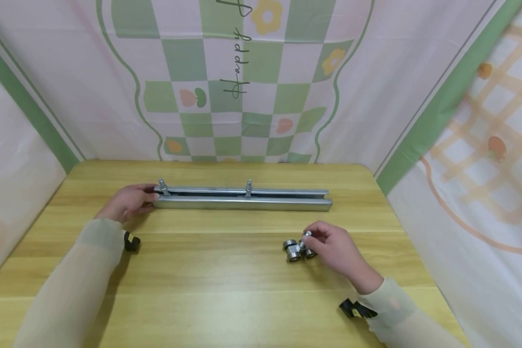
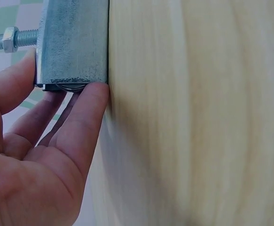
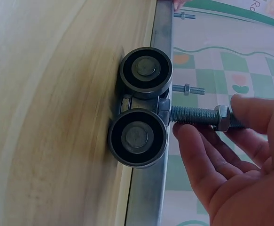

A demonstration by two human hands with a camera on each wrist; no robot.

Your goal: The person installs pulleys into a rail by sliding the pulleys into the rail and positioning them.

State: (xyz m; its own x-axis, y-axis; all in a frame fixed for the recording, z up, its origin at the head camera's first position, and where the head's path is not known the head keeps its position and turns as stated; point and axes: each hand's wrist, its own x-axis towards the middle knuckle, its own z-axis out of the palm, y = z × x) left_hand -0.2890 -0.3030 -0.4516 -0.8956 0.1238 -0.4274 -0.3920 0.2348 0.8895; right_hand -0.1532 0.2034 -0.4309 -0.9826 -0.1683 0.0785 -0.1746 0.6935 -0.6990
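Observation:
A long steel C-shaped rail [image 1: 243,204] lies across the table with its slot facing up. Two threaded bolts with nuts, one at the left end [image 1: 163,187] and one near mid-length [image 1: 249,188], stand up out of the slot. My left hand [image 1: 132,200] holds the rail's left end; in the left wrist view the thumb touches the slot edge and fingertips press the end face. A roller trolley [image 3: 144,106] with steel wheels is in my right hand [image 1: 332,246], thumb and fingers pinching its bolt [image 3: 195,115]. It sits in front of the rail's right part.
The wooden table [image 1: 209,280] extends in front of the rail. Behind it hangs a checked cloth backdrop [image 1: 226,111], with more fabric on the left and right sides. Black wrist cameras [image 1: 132,241] are strapped to both sleeves.

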